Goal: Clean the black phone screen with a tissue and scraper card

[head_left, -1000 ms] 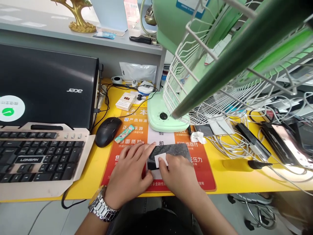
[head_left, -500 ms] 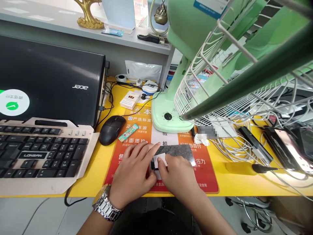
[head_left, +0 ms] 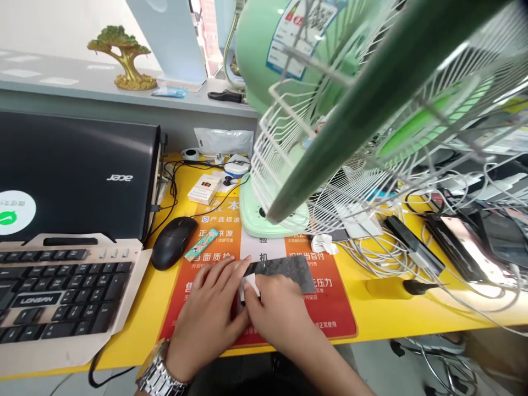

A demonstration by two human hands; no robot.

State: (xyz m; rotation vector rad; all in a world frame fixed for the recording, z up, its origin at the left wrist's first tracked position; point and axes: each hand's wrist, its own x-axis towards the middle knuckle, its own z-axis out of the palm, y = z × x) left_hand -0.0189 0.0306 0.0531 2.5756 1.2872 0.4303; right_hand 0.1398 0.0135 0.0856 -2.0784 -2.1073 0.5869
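Observation:
A dark phone (head_left: 284,273) with a smudged, glossy face lies flat on the red and orange printed mat (head_left: 334,313). My left hand (head_left: 210,313) grips its left end, the index finger along the far edge and the thumb at the near side. My right hand (head_left: 276,311) presses a small white wipe (head_left: 249,283) onto the phone's left part, thumb on top and the other fingers curled. Part of the wipe and the phone's near edge are hidden beneath my hands.
A green fan (head_left: 272,223) with a white wire cage looms over the mat's far right. A black mouse (head_left: 174,242), keyboard (head_left: 74,297) and laptop (head_left: 78,170) sit left. At right are a yellow bottle (head_left: 388,287), tangled white cables (head_left: 371,261) and crumpled tissue (head_left: 324,243).
The view has shifted, so the desk appears lower and further left. My right hand with the wipe stays near the phone's left end; my left hand keeps its place.

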